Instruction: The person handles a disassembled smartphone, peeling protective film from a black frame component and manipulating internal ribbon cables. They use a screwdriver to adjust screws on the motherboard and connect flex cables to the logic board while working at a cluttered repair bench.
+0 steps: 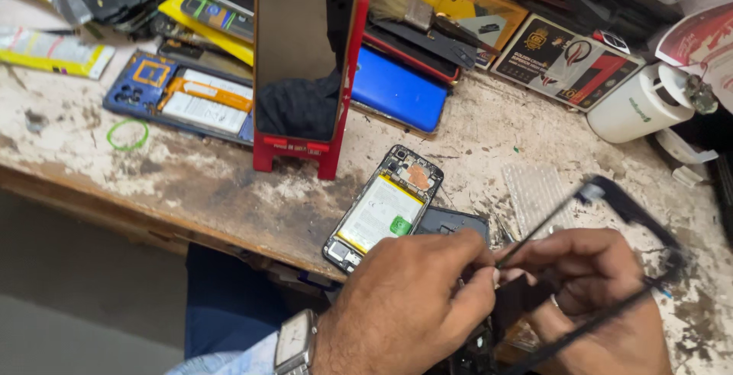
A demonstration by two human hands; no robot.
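Observation:
My left hand (416, 299), with a watch on the wrist, pinches at the edge of a thin black phone frame (637, 218) near the bench's front edge. My right hand (592, 287), a ring on one finger, holds that frame from below and tilts it upward to the right. Just beyond my left hand an opened phone (382, 208) lies face down on the worn bench (229, 184), its white battery and circuit board exposed. A dark cover piece (450, 221) lies beside it, partly hidden by my left hand.
A red-framed mirror (301, 62) stands upright behind the opened phone. Another opened blue phone (179, 96) and a green rubber band (127, 135) lie at the left. A blue phone case (397, 88), boxes, a brush and a white cup (637, 104) crowd the back.

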